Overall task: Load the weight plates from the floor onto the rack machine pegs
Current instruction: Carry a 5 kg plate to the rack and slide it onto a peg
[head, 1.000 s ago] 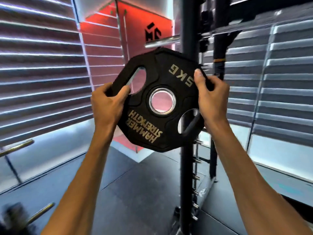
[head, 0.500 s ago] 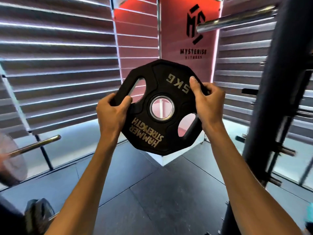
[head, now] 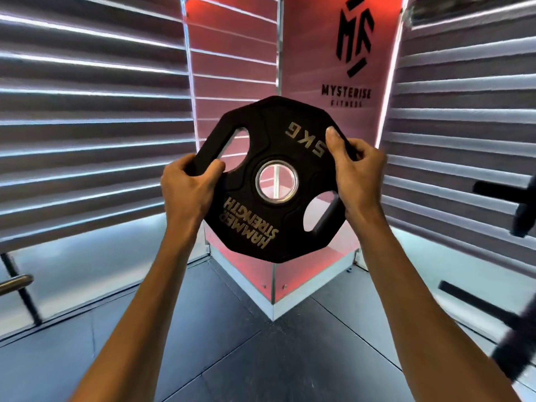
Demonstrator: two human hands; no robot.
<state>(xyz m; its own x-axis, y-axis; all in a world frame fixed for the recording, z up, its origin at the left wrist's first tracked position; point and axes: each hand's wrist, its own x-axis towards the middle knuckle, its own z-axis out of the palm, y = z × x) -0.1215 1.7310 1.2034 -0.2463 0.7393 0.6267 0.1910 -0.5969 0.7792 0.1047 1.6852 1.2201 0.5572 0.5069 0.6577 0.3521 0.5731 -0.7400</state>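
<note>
Weight plate point(head: 271, 158), black, marked 5 KG, is up in the air at chest height before us, face toward us, above the dark floor point(head: 232, 343). We grip it at both edges: left hand point(head: 185, 188) curled through a handle slot, right hand point(head: 358, 169) wrapped round the opposite rim. Blurred dark rack pegs point(head: 499, 190) stand well off to the right.

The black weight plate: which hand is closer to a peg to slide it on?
Probably the right hand: it holds the weight plate on the side where dark pegs stick out at the right edge. The left hand holds the far side.
</note>
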